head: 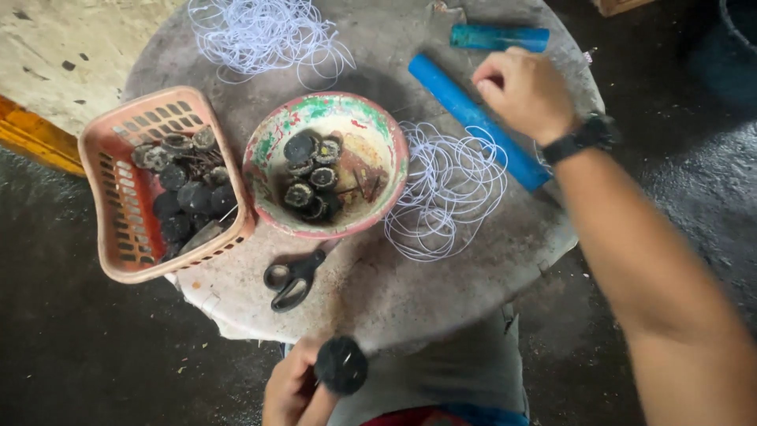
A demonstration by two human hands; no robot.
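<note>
My left hand (293, 388) is low at the bottom edge, below the round table (371, 296), and holds a dark round tufted disc (341, 364) upright in its fingers. My right hand (522, 91) reaches out over the far right of the table with fingers pinched together. It hovers above a long blue tube (473, 120) and beside a loose pile of white thread loops (445, 189). I cannot tell whether a thread is pinched in it. A black watch is on that wrist.
A worn painted bowl (378, 142) in the middle holds several dark discs. A salmon plastic basket (118, 205) at left holds more. Black scissors (293, 280) lie near the front edge. Another thread pile (264, 35) and a short teal tube (498, 36) lie at the back.
</note>
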